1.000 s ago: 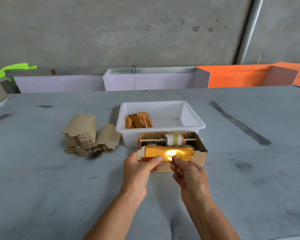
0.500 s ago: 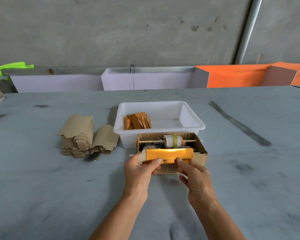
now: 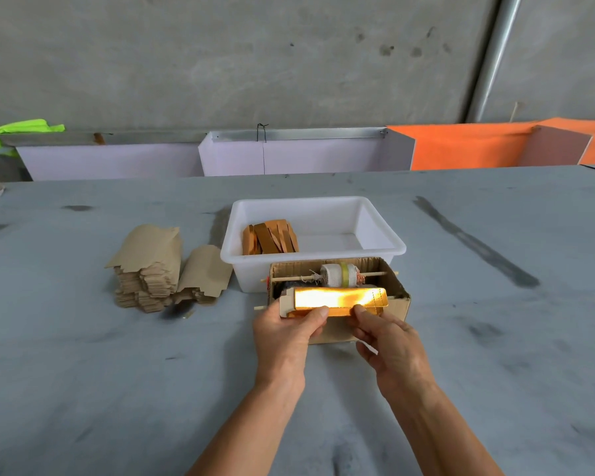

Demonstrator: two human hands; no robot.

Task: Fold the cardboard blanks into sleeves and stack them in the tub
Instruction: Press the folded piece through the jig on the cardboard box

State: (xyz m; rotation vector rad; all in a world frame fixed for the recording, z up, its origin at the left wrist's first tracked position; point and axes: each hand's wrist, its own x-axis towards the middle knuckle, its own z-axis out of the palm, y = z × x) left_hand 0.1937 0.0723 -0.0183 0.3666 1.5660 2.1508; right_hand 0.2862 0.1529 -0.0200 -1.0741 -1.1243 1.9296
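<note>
Over the open cardboard box [image 3: 337, 293], a gold cardboard blank [image 3: 339, 298] is being pinched by the left hand [image 3: 285, 333] and the right hand [image 3: 390, 341]. Behind it, folded sleeves [image 3: 270, 237] are being kept in the white tub [image 3: 375, 249]; flat blanks [image 3: 148, 266] are being left stacked on the tabletop [image 3: 83, 355].

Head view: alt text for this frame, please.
Both hands, left hand and right hand, pinch a shiny gold cardboard blank over an open cardboard box. Behind it, a white tub holds folded sleeves; brown blanks are stacked at left.
</note>
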